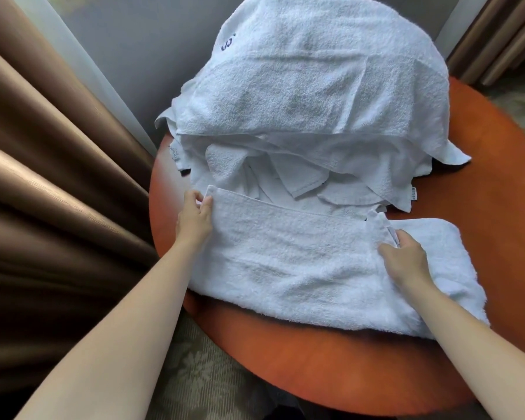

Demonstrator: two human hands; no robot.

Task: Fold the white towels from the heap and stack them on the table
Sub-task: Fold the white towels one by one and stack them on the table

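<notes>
So my left hand (194,216) and right hand (406,262) each pinch a heap-side corner of the towel (285,268) lying on the surface (346,368) just in front of the heap (315,86).

The heap (309,86) is cut off above; tag (413,194) print illegible.

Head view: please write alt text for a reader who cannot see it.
A left hand and a right hand each pinch a far corner of a white towel on a round wooden table. A heap of towels rises behind.
</notes>
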